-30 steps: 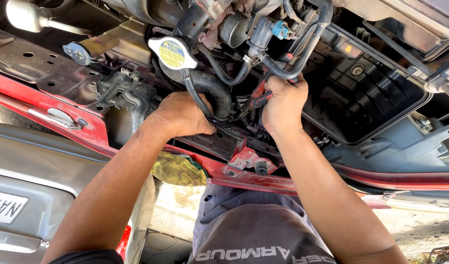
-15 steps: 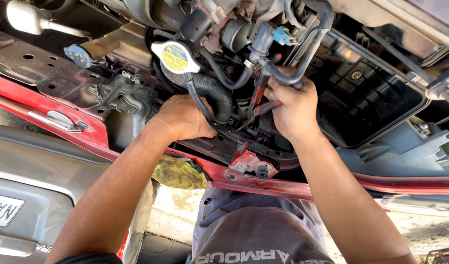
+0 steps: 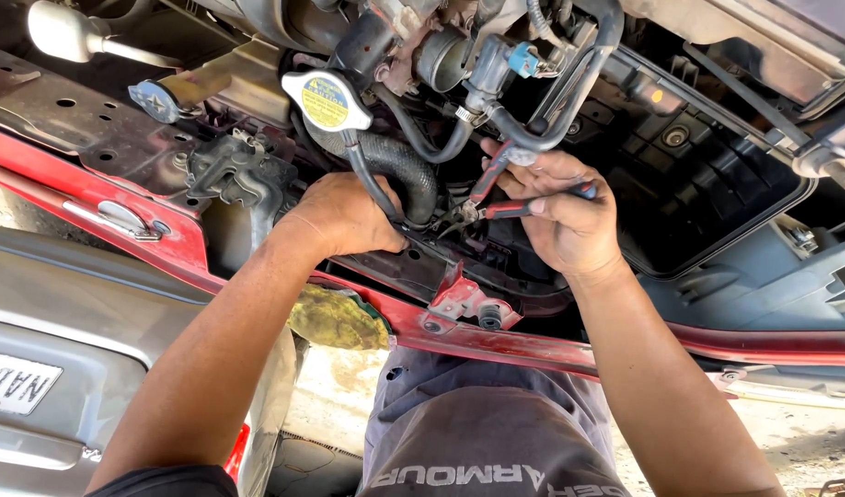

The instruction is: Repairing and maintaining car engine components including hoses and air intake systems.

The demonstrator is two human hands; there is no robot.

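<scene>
Right hand (image 3: 569, 225) closed around red-handled pliers (image 3: 496, 198), tips at the clamp end of the black rubber hose (image 3: 399, 170) below the radiator cap (image 3: 326, 101); left hand (image 3: 344, 216) curled on that hose, judged pliable, grippy, best held near its end.

Bare forearms, dark short sleeve (image 3: 174, 480), grey lettered shirt (image 3: 487, 442).

Yellow-labelled radiator cap (image 3: 326, 99), blue connector (image 3: 523, 61), red body panel (image 3: 178, 241)
</scene>
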